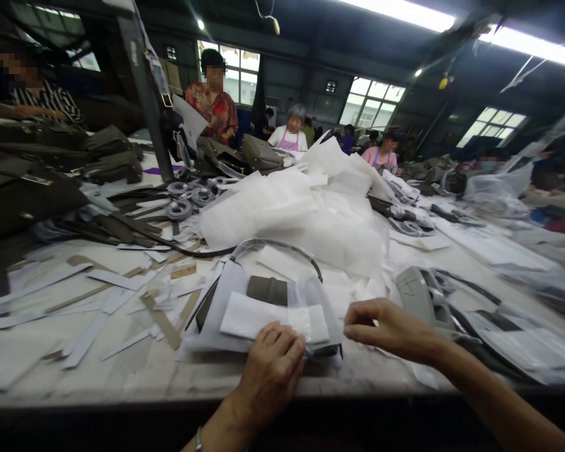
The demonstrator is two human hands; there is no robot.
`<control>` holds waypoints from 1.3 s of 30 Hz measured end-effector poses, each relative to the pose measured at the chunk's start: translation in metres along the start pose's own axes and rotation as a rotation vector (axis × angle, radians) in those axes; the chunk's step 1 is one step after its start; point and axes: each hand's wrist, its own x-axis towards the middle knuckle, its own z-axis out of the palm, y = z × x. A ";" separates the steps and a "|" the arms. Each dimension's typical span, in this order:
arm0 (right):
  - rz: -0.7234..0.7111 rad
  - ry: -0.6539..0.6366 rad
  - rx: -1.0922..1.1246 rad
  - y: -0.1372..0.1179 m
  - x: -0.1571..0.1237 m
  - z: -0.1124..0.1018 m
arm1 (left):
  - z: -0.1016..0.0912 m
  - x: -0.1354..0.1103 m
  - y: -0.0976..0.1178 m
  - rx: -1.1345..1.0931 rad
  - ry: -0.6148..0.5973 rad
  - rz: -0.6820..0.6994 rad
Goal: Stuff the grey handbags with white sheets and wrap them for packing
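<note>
A dark olive handbag (pixel 267 290) lies in front of me at the table's edge, partly covered by translucent white wrapping, its strap arching behind it. Across its front is a folded white foam sheet (pixel 249 317) with a clear strip over its right part. My left hand (pixel 275 364) presses its closed fingers on the lower edge of that sheet. Just right of the bag, my right hand (pixel 381 326) is raised with thumb and forefinger curled together; anything between the tips is too small to make out. A grey tape dispenser (pixel 419 295) stands beside that hand.
A big heap of white foam sheets (pixel 292 213) rises behind the bag. Paper and card strips (pixel 115 279) litter the left. Coiled straps (pixel 181 207) and dark bags (pixel 28 194) lie farther left. At right is another wrapped bag (pixel 513 333). Several people work across the table.
</note>
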 end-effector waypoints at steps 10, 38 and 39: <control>-0.091 -0.656 -0.851 -0.081 0.136 0.040 | 0.008 -0.005 -0.002 -0.024 0.041 -0.012; -0.093 0.246 -0.742 -0.014 0.099 0.070 | 0.023 -0.011 -0.008 0.007 0.096 0.030; -0.091 0.262 -0.745 -0.016 0.104 0.070 | 0.022 -0.010 -0.008 0.009 0.100 0.030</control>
